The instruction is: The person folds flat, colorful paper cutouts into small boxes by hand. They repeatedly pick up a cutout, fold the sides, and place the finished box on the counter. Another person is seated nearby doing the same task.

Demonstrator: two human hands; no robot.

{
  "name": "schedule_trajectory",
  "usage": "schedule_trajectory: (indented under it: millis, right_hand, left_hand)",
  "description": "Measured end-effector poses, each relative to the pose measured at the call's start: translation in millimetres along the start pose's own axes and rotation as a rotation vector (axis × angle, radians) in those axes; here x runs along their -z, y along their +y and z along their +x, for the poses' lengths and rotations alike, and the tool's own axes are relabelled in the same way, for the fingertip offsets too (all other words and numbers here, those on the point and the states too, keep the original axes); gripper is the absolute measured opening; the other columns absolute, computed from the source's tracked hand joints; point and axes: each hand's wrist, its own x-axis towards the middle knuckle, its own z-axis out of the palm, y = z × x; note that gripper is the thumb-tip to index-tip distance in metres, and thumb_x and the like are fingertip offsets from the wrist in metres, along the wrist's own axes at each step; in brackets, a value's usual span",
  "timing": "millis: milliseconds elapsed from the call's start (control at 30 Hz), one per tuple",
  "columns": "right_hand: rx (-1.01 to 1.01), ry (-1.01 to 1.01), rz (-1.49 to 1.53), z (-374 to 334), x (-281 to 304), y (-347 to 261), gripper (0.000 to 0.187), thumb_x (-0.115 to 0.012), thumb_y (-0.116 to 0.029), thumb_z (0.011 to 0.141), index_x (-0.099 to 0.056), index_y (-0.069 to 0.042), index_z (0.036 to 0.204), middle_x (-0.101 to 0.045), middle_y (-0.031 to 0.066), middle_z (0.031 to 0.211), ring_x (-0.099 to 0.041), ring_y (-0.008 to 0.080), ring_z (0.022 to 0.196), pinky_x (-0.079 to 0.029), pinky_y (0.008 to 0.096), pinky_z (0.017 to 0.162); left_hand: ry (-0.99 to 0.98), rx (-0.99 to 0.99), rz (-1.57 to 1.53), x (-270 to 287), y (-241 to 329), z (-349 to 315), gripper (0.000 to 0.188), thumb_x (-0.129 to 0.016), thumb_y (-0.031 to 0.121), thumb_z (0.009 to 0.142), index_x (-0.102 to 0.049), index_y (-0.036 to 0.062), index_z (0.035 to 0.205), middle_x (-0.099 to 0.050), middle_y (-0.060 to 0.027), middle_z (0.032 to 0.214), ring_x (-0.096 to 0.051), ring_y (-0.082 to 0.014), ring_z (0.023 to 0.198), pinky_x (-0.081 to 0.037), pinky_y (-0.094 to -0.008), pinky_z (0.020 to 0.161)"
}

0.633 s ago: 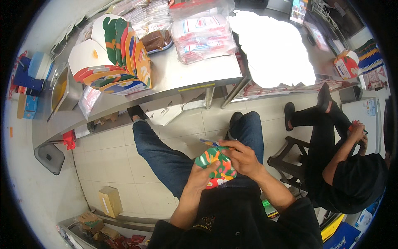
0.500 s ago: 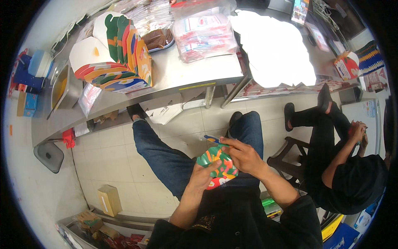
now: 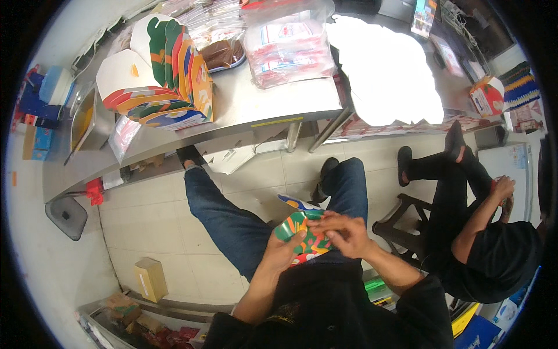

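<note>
I sit with a colourful printed cardboard box blank (image 3: 301, 228) held over my lap. My left hand (image 3: 285, 251) grips its lower left side from beneath. My right hand (image 3: 344, 232) lies over its right side, fingers curled on the card. A blue and yellow flap sticks up at the top of the blank. My jeans-clad legs stretch toward the steel table (image 3: 244, 110).
A stack of folded colourful boxes (image 3: 160, 75) stands on the table's left, with clear bags of red and white packets (image 3: 288, 46) and a bright white sheet (image 3: 386, 75) to the right. A seated person in black (image 3: 482, 232) is at my right. A small cardboard box (image 3: 150, 278) lies on the floor.
My hands have shifted slightly on the box blank, which sits a little lower and more folded; the flap at its top stands up more.
</note>
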Motion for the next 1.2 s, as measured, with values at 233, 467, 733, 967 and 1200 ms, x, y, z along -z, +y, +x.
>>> schedule_trajectory:
  millis: [233, 467, 733, 967, 1200]
  right_hand:
    - [-0.422, 0.084, 0.292, 36.8, 25.7, -0.5, 0.014, -0.077, -0.001, 0.08, -0.074, -0.003, 0.093, -0.067, 0.0101, 0.107, -0.065, 0.0177, 0.099, -0.055, 0.0311, 0.083]
    - [-0.272, 0.032, -0.091, 31.7, 8.1, -13.3, 0.014, -0.073, -0.004, 0.084, -0.07, 0.001, 0.097, -0.071, 0.0123, 0.104, -0.07, 0.0232, 0.092, -0.055, 0.0331, 0.081]
    - [-0.343, 0.104, -0.008, 21.1, -2.3, 4.5, 0.022, -0.067, -0.008, 0.089, -0.071, -0.002, 0.11, -0.072, 0.0162, 0.108, -0.07, 0.0236, 0.099, -0.054, 0.0302, 0.084]
    - [-0.2, 0.304, -0.134, -0.5, -32.9, 11.6, 0.024, -0.066, -0.007, 0.089, -0.071, -0.002, 0.112, -0.073, 0.0147, 0.104, -0.073, 0.0238, 0.093, -0.056, 0.0311, 0.08]
    - [-0.205, 0.058, 0.078, 5.6, -14.4, 15.7, 0.03, -0.064, -0.008, 0.091, -0.066, -0.002, 0.121, -0.065, 0.0169, 0.125, -0.062, 0.0256, 0.119, -0.048, 0.0335, 0.099]
  left_hand:
    - [-0.105, -0.007, 0.308, -2.2, 9.3, -3.2, 0.031, -0.062, 0.005, 0.094, -0.058, -0.0023, 0.124, -0.067, -0.0071, 0.109, -0.063, -0.0131, 0.099, -0.05, -0.0293, 0.091]
    - [-0.103, 0.012, 0.225, 5.0, 1.0, -7.8, 0.031, -0.064, 0.006, 0.092, -0.057, -0.0021, 0.122, -0.066, -0.0058, 0.107, -0.061, -0.0106, 0.097, -0.049, -0.0279, 0.089]
    - [-0.123, -0.003, 0.224, 10.3, 3.0, -3.9, 0.032, -0.066, 0.007, 0.092, -0.056, -0.002, 0.121, -0.065, -0.0055, 0.105, -0.06, -0.0104, 0.096, -0.049, -0.0271, 0.089]
    - [-0.209, -0.031, 0.281, 11.6, 5.5, -5.3, 0.036, -0.07, 0.006, 0.089, -0.057, -0.0024, 0.121, -0.066, -0.0059, 0.106, -0.06, -0.0088, 0.094, -0.05, -0.0261, 0.086]
    - [-0.067, -0.037, 0.383, 24.9, 5.5, -10.3, 0.026, -0.073, 0.005, 0.087, -0.064, -0.0031, 0.11, -0.068, -0.0059, 0.098, -0.062, -0.0089, 0.086, -0.051, -0.0254, 0.079]
